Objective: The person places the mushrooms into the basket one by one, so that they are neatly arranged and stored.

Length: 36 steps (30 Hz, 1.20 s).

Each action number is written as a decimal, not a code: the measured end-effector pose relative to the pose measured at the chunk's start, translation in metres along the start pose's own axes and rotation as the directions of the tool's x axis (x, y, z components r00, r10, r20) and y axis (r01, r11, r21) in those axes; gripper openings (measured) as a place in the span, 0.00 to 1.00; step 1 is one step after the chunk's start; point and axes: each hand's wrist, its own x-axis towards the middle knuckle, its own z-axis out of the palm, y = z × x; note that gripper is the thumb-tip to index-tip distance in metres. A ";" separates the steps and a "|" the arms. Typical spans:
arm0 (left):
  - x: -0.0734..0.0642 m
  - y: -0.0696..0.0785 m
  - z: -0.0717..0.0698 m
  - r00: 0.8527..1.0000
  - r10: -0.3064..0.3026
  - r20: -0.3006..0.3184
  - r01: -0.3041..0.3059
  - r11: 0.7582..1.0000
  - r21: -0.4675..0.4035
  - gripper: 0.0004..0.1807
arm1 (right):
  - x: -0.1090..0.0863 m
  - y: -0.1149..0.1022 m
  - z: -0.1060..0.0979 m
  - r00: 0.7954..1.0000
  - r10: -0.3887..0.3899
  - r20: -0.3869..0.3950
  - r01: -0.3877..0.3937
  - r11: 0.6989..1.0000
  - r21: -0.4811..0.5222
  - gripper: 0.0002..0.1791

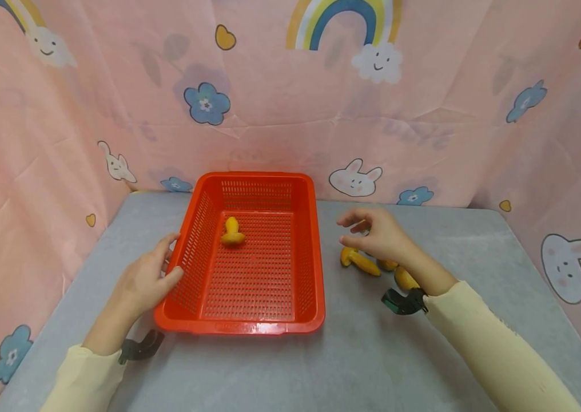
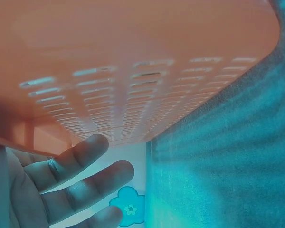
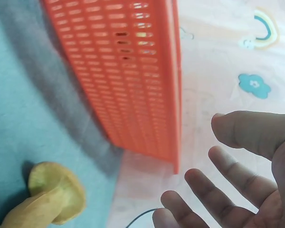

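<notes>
An orange-red plastic basket (image 1: 254, 327) stands on the table with a yellow mushroom (image 1: 233, 238) inside. My left hand (image 1: 141, 283) is at the basket's left rim, fingers loosely bent along the outer wall; the left wrist view shows these fingers (image 2: 85, 190) below the rim. Whether they press on it I cannot tell. To the right of the basket my right hand (image 1: 378, 232) hovers over more yellow mushrooms, fingers spread and holding nothing. One mushroom (image 1: 361, 262) lies in plain sight, also in the right wrist view as a mushroom (image 3: 57, 192); others are partly hidden by my wrist.
A grey table (image 1: 352, 360) carries everything. Pink patterned cloth (image 1: 270, 137) hangs behind it and on both sides. The basket's far end stands close to the back cloth. Dark wrist-worn devices (image 1: 404, 301) sit below both wrists.
</notes>
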 end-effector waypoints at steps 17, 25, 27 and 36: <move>0.000 -0.001 0.002 1.000 -0.002 -0.012 0.002 1.000 0.011 0.33 | -0.004 0.031 0.009 0.997 0.061 0.055 -0.054 0.992 -0.112 0.17; 0.001 -0.002 0.002 1.000 -0.008 -0.003 0.008 1.000 0.012 0.33 | 0.000 0.046 0.014 0.991 0.106 0.080 -0.095 0.987 -0.129 0.19; 0.001 -0.002 0.002 1.000 -0.005 -0.004 0.005 1.000 0.013 0.33 | 0.002 0.050 0.016 0.991 0.104 0.080 -0.093 0.988 -0.127 0.19; 0.001 -0.002 0.002 1.000 -0.011 0.000 0.011 1.000 0.004 0.33 | 0.008 0.060 0.024 0.987 0.130 0.093 -0.117 0.984 -0.135 0.17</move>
